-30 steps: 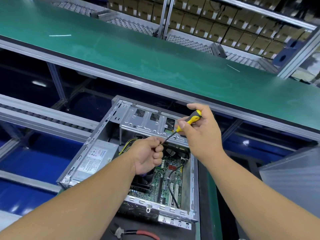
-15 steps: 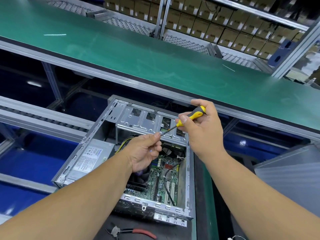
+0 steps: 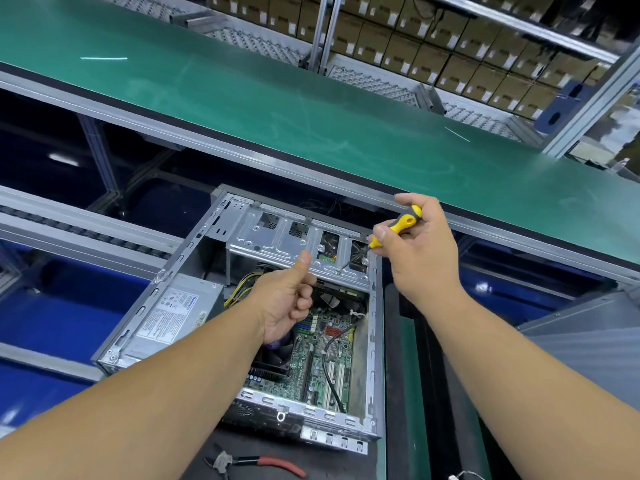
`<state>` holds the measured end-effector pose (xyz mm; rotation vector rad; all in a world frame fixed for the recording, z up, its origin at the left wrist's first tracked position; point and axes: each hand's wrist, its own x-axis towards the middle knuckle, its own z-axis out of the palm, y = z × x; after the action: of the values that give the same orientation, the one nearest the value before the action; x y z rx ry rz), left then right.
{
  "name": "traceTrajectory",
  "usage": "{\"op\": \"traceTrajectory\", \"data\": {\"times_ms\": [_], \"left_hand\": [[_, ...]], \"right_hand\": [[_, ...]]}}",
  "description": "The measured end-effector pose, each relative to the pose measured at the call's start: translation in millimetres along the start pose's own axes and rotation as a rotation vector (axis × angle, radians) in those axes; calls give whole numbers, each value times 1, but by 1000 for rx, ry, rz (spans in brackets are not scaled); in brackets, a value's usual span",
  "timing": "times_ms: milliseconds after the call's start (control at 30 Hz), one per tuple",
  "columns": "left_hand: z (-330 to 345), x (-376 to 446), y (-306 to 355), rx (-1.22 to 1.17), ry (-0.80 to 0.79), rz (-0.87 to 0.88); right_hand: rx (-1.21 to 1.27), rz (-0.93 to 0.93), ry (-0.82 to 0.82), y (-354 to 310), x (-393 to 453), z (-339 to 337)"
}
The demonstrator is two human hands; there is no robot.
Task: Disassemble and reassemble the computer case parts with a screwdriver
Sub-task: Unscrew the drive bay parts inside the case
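Observation:
An open computer case (image 3: 162, 282) lies on the bench with its motherboard (image 3: 322, 358) and power supply (image 3: 173, 313) exposed. My right hand (image 3: 419, 258) grips a yellow-and-black screwdriver (image 3: 398, 226), whose tip rests on a screw (image 3: 337, 271) in the silver drive cage (image 3: 277, 247). My left hand (image 3: 284, 299) hovers just left of the tip with fingers curled and thumb raised. It holds nothing that I can see.
A green conveyor belt (image 3: 277, 105) runs behind the case. Shelves of cardboard boxes (image 3: 433, 50) stand further back. Red-handled pliers (image 3: 256, 462) lie on the dark mat in front of the case. A grey panel (image 3: 588, 334) sits at the right.
My left hand has let go of the screwdriver shaft and drawn back with the thumb up. My right hand moved right, and the tip now sits on the cage screw.

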<state>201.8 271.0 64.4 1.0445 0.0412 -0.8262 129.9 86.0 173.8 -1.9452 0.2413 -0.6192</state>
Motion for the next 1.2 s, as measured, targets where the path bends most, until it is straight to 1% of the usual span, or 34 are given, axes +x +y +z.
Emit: {"op": "traceTrajectory", "data": {"times_ms": [67,133,267,367,600,667,767,833,900,967,1033,1133,1200], "left_hand": [[-3,3,1,47,102,-1],[-5,4,0,74,139,-10],[-3,4,-3,100,141,4],[-3,5,-3,135,131,25],[0,3,-5,305,109,110],[2,3,-7,429,129,195],[12,9,-3,702,191,412],[27,17,7,896,195,527],[47,29,18,1087,184,581],[67,44,24,1225,180,612],[81,58,24,1250,126,604],[92,75,21,1210,22,500],[93,82,17,1205,7,467]], "right_hand": [[-114,10,9,10,8,-12],[-229,11,6,19,13,-20],[-358,-3,-28,33,19,-23],[-389,-9,-45,38,21,-20],[-466,-16,-67,39,26,-19],[-482,-4,-77,39,26,-18],[-520,-25,-73,40,26,-15],[-567,-63,-55,39,27,-12],[-608,-94,-45,38,29,-8],[-634,-121,-18,39,30,-7],[-640,-121,22,40,31,-7],[-604,-83,51,43,31,-8],[-584,-61,46,44,29,-8]]}}
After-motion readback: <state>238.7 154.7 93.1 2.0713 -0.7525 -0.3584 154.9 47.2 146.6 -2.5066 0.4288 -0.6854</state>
